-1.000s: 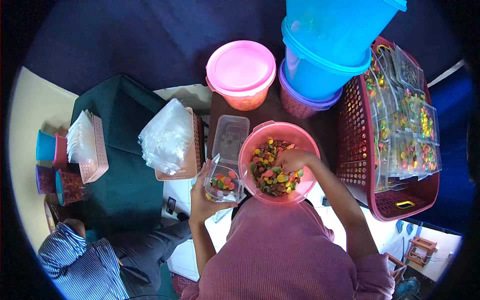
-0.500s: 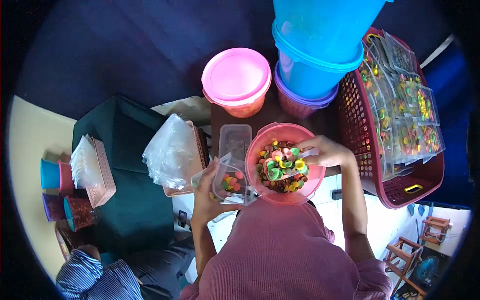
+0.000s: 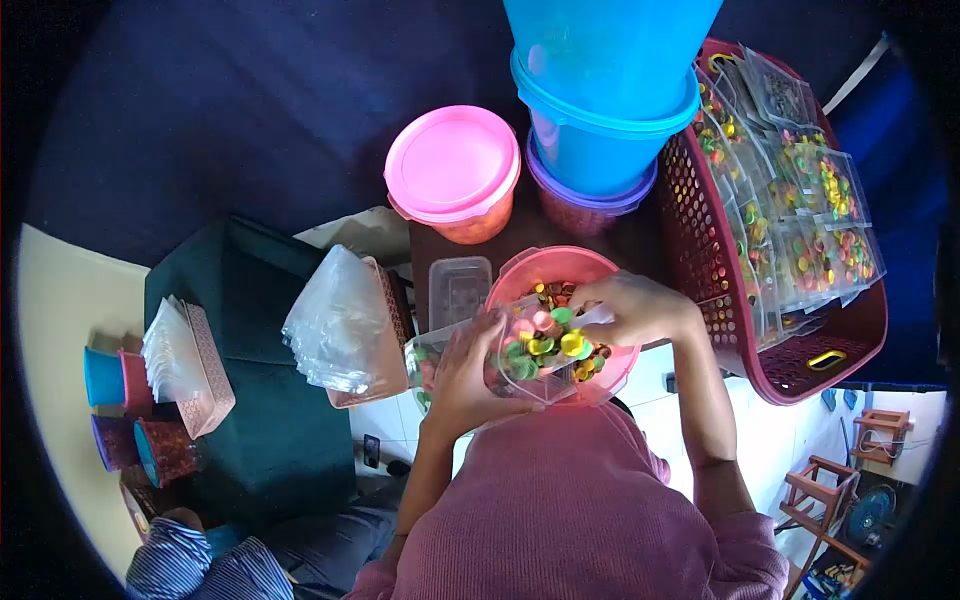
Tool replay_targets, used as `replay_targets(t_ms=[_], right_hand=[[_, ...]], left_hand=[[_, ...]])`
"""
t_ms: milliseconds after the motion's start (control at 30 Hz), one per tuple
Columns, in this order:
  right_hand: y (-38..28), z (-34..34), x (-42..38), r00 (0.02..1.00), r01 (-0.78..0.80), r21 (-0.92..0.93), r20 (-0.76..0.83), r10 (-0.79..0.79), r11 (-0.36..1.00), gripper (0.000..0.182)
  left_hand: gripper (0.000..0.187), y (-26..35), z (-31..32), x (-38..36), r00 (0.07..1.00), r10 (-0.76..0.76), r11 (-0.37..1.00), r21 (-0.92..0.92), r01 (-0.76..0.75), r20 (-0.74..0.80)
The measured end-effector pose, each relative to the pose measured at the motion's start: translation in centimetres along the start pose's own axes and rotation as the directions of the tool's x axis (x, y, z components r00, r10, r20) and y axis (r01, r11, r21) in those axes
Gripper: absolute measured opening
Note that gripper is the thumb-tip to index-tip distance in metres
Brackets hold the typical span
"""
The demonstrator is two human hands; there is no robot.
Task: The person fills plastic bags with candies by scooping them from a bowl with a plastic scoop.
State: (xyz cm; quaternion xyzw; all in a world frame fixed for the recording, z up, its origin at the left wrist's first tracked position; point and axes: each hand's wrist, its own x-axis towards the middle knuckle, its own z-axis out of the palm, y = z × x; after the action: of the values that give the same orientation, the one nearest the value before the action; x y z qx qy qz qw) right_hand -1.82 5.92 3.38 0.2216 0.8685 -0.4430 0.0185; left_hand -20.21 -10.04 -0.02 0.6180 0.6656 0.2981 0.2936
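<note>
My left hand (image 3: 466, 378) grips a clear plastic pouch (image 3: 424, 352), with some green and pink pieces showing in it. My right hand (image 3: 638, 312) is closed around the pale handle of a clear scoop (image 3: 597, 314). Small round pieces (image 3: 543, 346) in green, yellow and pink heap the scoop, which is at the pouch's mouth. Below both hands is a pink bucket (image 3: 548, 262) holding more such pieces; the pouch and scoop partly hide its inside. A clear rectangular container (image 3: 460, 285) stands beyond my left hand.
A pink-lidded tub (image 3: 452, 165) and stacked blue buckets (image 3: 610, 120) stand at the back. Filled pouches (image 3: 800, 200) crowd a maroon basket (image 3: 735, 325) at right. Left are flat clear bags (image 3: 335, 320) in a basket. Another person's striped sleeve (image 3: 240, 570) shows lower left.
The pouch in my left hand has moved right, over the bucket. The loaded scoop has come to its mouth, and my right hand has shifted slightly left.
</note>
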Motion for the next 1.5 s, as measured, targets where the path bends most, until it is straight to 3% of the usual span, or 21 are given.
replay_targets(t_ms=[100, 167, 233, 300, 400, 467, 700, 833, 967, 1067, 1133, 1167, 1200, 1233, 1300, 1367, 1400, 1433, 1500], right_hand=[[-0.5, 0.9, 0.4, 0.999, 0.001, -0.044, 0.039, 0.001, 0.999, 0.022], [-0.9, 1.7, 0.7, 0.981, 0.167, -0.025, -0.098, -0.169, 0.986, 0.016], [-1.4, 2.4, 0.7, 0.98, 0.16, -0.075, -0.109, -0.168, 0.984, 0.013], [-1.7, 3.0, 0.7, 0.908, 0.272, -0.228, -0.261, -0.328, 0.935, 0.009], [-1.0, 3.5, 0.6, 0.855, 0.347, -0.291, -0.291, -0.428, 0.892, 0.009], [-0.9, 3.1, 0.2, 0.816, 0.406, -0.317, -0.297, -0.497, 0.857, 0.011], [-1.5, 0.4, -4.0, 0.702, 0.063, -0.387, -0.638, -0.317, 0.92, 0.016], [-0.3, 1.4, -4.9, 0.644, -0.103, -0.336, -0.74, -0.194, 0.936, 0.014], [2.2, 3.9, -4.5, 0.711, -0.196, -0.295, -0.7, -0.072, 0.935, 0.013], [2.6, 4.4, -3.7, 0.732, -0.136, -0.339, -0.668, -0.137, 0.931, 0.012], [2.4, 4.3, -3.5, 0.741, 0.029, -0.113, -0.664, -0.097, 0.993, 0.013], [2.2, 4.4, -3.4, 0.744, 0.035, -0.118, -0.66, -0.105, 0.992, 0.013], [2.1, 4.5, -3.5, 0.804, 0.052, 0.186, -0.591, 0.07, 0.981, 0.016], [1.9, 4.6, -3.5, 0.858, 0.036, 0.472, -0.466, 0.214, 0.881, 0.021], [1.4, 4.6, -3.6, 0.96, -0.079, 0.504, -0.194, 0.202, 0.86, 0.038], [1.1, 6.1, -3.2, 0.983, -0.084, 0.578, -0.085, 0.162, 0.811, 0.041], [1.7, 7.3, -2.8, 0.98, 0.041, 0.56, -0.182, 0.075, 0.828, 0.032], [2.1, 7.8, -2.7, 0.982, 0.04, 0.557, -0.174, 0.069, 0.829, 0.032], [2.2, 8.3, -2.3, 0.963, -0.085, 0.655, -0.14, 0.232, 0.751, 0.016]], left_hand=[[0.105, 0.8, 0.7, 0.5, 0.999, 0.038, 0.999, -0.015, -0.038, -0.026], [0.104, 1.0, 1.2, 0.5, 0.996, 0.043, 0.999, -0.028, -0.045, -0.084], [0.103, 0.7, 1.7, 0.4, 0.992, 0.044, 0.999, -0.026, -0.047, -0.116], [0.103, 0.6, 2.0, 0.2, 0.988, 0.047, 0.998, -0.024, -0.051, -0.148], [0.101, 0.6, 2.2, 0.0, 0.983, 0.022, 0.997, -0.065, -0.034, -0.184], [0.101, 0.8, 2.2, -0.2, 0.983, 0.015, 1.0, -0.001, -0.016, -0.184], [0.103, 1.1, 2.2, -0.9, 0.965, -0.121, 0.993, -0.02, 0.119, -0.232], [0.102, 1.5, 1.9, -0.8, 0.966, -0.144, 0.989, 0.009, 0.149, -0.216], [0.101, 1.2, 2.3, -0.6, 0.969, -0.106, 0.994, 0.016, 0.113, -0.222], [0.1, 1.2, 2.1, -0.6, 0.973, -0.128, 0.991, 0.023, 0.135, -0.194], [0.099, 1.3, 1.9, -0.4, 0.973, -0.122, 0.991, 0.03, 0.13, -0.195], [0.099, 1.3, 1.8, -0.3, 0.977, -0.112, 0.992, 0.038, 0.121, -0.183], [0.099, 1.3, 1.8, -0.1, 0.975, -0.112, 0.992, 0.036, 0.121, -0.19], [0.099, 1.2, 1.9, 0.1, 0.976, -0.107, 0.991, 0.054, 0.119, -0.187], [0.098, 1.2, 2.3, 0.4, 0.975, -0.108, 0.99, 0.069, 0.123, -0.196], [0.099, 1.3, 2.8, 0.9, 0.974, -0.062, 0.985, 0.146, 0.095, -0.219], [0.101, 1.6, 2.9, 1.2, 0.98, -0.056, 0.985, 0.153, 0.086, -0.191], [0.101, 1.4, 3.1, 1.3, 0.978, -0.063, 0.984, 0.15, 0.094, -0.199], [0.104, 0.9, 3.4, 1.4, 0.986, -0.006, 0.971, 0.237, 0.046, -0.166]])
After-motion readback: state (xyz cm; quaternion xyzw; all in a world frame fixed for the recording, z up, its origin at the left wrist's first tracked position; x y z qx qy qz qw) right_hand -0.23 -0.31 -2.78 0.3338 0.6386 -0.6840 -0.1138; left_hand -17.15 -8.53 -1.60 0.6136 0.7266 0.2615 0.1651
